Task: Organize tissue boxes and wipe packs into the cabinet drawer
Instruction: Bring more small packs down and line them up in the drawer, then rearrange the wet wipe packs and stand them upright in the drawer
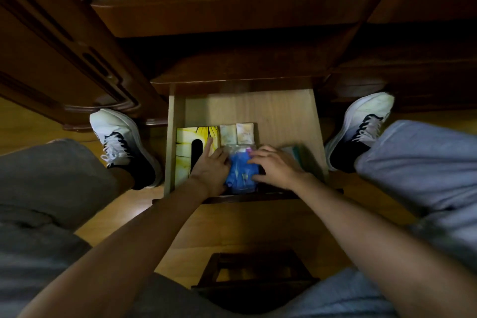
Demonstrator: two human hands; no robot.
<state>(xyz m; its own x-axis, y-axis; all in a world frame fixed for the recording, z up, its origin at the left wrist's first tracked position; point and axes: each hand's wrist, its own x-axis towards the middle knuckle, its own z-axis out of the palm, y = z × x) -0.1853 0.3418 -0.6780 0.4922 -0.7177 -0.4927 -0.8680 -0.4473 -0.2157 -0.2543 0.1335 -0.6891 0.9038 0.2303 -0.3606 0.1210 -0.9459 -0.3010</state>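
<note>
blue wipe pack [241, 171] sits at the drawer [271, 108] front, pressed between left hand [211, 168] and right hand [276, 165], fingers spread flat on it. squeezed sideways, its slick wrap may buckle or ride over the yellow tissue box [185, 143] beside it.

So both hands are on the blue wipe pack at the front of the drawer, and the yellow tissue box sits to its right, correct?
Not quite. In the head view the yellow tissue box lies to the left of the blue wipe pack, against the drawer's left wall. The rest holds: the left hand and right hand are both on the pack at the drawer's front.
</note>
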